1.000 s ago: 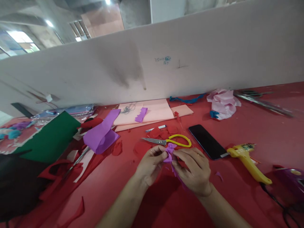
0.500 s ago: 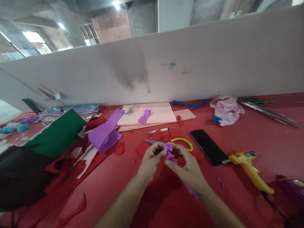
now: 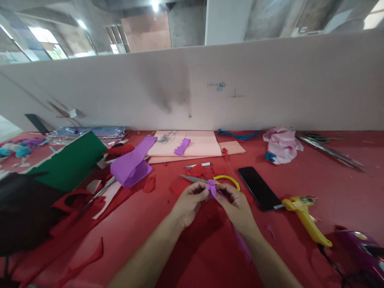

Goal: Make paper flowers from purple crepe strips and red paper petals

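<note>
So both hands are busy over the red table [image 3: 135,244], pinching a small crinkled purple rosette [image 3: 212,187] right between them, held up in front of the scissors. Left hand [image 3: 187,204] has thumb and fingertips closed on its left side, other fingers curled in loosely. Right hand [image 3: 235,206] is nipping the other side the same way, thumb and fingers together. There's a purple strip [image 3: 241,242] trailing down by the right wrist, kinda blurry, and I can't tell if it's joined to the rosette. Yellow-handled scissors [image 3: 226,177] lie just beyond the fingertips, blades pointing left, with a white marker [image 3: 198,165] and red scraps [image 3: 198,171] behind them. Off to the right you've got a black phone [image 3: 260,189] lying flat, then a yellow glue gun [image 3: 304,212] on its side, pale tip right by the phone's near end; can't tell if they touch. Left of the hands sits a curled purple sheet [image 3: 129,168]. Further back, a scalloped purple piece [image 3: 182,147] lies on peach sheets [image 3: 204,146], near some tangled thread [image 3: 166,138].
</note>
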Demonstrator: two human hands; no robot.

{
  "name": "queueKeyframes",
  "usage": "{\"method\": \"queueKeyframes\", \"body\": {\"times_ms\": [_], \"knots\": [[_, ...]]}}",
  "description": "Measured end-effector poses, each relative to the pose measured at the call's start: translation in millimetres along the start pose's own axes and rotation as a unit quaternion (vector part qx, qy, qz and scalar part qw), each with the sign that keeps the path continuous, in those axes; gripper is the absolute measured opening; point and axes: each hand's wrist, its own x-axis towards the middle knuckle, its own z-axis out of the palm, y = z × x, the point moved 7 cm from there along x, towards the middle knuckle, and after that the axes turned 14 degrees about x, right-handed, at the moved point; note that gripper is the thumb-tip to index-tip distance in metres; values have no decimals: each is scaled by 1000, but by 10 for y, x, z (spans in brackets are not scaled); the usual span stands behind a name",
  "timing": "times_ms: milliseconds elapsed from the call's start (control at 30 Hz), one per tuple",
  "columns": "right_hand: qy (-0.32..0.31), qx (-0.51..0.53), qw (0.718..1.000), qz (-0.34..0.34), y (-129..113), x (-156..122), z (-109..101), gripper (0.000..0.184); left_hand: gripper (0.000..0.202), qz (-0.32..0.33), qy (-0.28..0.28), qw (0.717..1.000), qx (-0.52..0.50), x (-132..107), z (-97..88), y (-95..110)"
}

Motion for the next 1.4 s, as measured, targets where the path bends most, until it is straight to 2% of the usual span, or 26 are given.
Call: {"method": "queueKeyframes", "body": {"times_ms": [133,433,667,800,967,1133,1267,1400], "knots": [[10,-4,1000,-8,-12,-7,-31,16,25,-14,12,1000,4,4,-44,-21],[18,-38,998,-43,-24,-31,-69,10,23,2,-1,1000,25,-2,-37,-5],[34,-29,999,-29,-56,-17,-83,11,23,-2,-2,999,53,-31,12,50],[38,-32,998,-28,-51,-16,-96,11,23,17,3,994,109,-47,26,128],[20,-50,998,-35,-44,-15,-76,10,17,54,18,978,199,-63,6,241],[-9,-62,998,-32,-62,-4,-18,14,9,85,61,946,308,-57,-53,314],[-12,-65,998,-6,-20,-1,-7,17,13,117,99,916,370,-82,-59,335],[-2,-46,999,0,21,-2,-31,16,19,117,96,908,391,-111,-20,321]]}}
